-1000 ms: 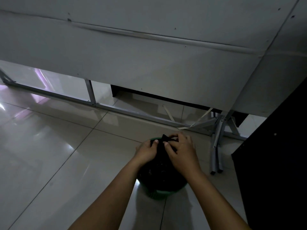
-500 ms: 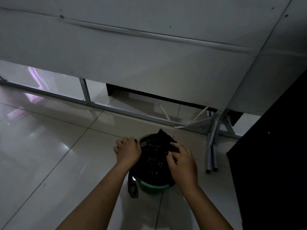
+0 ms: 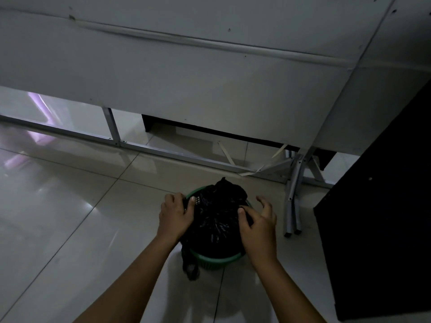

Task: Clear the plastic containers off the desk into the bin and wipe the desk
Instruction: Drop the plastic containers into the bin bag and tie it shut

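Green bin (image 3: 215, 262) stands on the tiled floor (image 3: 58, 229), low centre of view, rim and latticed wall visible at its near and far-left sides. A black bag (image 3: 217, 220) fills the bin and bulges above the rim; its top is bunched into a peak at the far side, and a loose flap of it hangs over the near-left wall of the bin down to the floor. Left hand (image 3: 175, 213) is at the far-left rim of the bin, fingers curled over the edge and thumb laid on the bag, gripping rim and bag together. Right hand (image 3: 257, 223) is at the right side of the bin: thumb and first fingers pinch a fold of the bag, the remaining fingers lifted and spread. Both forearms reach in from the near edge of view. Beyond the bin runs a grey metal frame rail (image 3: 177, 157) along the floor, with a pale grey panel (image 3: 186, 85) above it. Right of the bin, folded metal legs (image 3: 293, 201) stand upright on the tiles. Further right of the bin, a black cabinet (image 3: 384, 217) side. Lighting dim; bag contents not discernible.
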